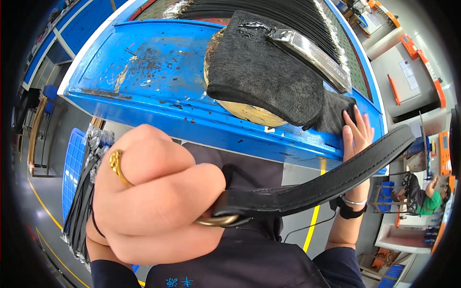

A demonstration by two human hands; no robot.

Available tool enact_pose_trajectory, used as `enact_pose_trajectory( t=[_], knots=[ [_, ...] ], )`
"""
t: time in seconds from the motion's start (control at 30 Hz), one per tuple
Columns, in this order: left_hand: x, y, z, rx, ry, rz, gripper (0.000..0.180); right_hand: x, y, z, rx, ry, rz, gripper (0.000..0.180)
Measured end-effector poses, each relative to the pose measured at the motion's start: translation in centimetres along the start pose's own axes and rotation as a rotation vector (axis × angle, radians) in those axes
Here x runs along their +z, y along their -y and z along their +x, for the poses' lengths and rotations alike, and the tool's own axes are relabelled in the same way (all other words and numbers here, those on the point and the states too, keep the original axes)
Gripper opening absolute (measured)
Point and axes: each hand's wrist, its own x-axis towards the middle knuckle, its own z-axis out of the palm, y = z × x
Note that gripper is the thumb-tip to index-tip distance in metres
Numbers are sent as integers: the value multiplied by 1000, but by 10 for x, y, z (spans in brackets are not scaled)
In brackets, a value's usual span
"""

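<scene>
My left hand (153, 192), with a gold ring on one finger, is held close to the camera as a fist shut on the buckle end of a black leather belt (326, 180). The brass buckle shows under my fingers. The strap runs up and right toward the bench's edge. My right hand (356, 132) lies flat with fingers spread on a black fuzzy cloth (269, 72) at the right edge of the blue workbench (144, 72). The cloth drapes over a round brass-coloured wheel (249, 113), with a shiny metal bar (312, 53) on top.
A stack of black belts (288, 14) lies at the back of the bench. A bundle of wrapped black belts (86, 192) hangs at the lower left beside a blue crate (73, 163). A person in green (425, 197) sits far right. Yellow floor lines run below.
</scene>
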Motion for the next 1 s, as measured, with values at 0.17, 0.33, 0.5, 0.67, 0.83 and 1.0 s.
enact_pose_trajectory(
  t=[0.17, 0.33, 0.5, 0.67, 0.83, 1.0],
  knots=[
    [0, -10, 6, -36, 33, 79, 16, -10, 12, 0, 87, -20, 189, 42],
    [-2, -12, 8, -30, 79, 110, 15, -16, 9, -3, 132, -113, 164, 38],
    [4, -15, 6, -148, 66, -2, 13, -10, -2, -12, 90, -220, 351, 24],
    [14, -12, 7, -490, 107, -529, 16, -45, -9, -33, 236, -891, 669, 39],
    [29, -20, 17, -1170, 154, -1510, 17, -85, 10, -36, -308, -692, 544, 36],
    [38, -16, 7, -1442, 171, -2043, 18, -101, 54, -14, -382, -80, 228, 42]
  ],
)
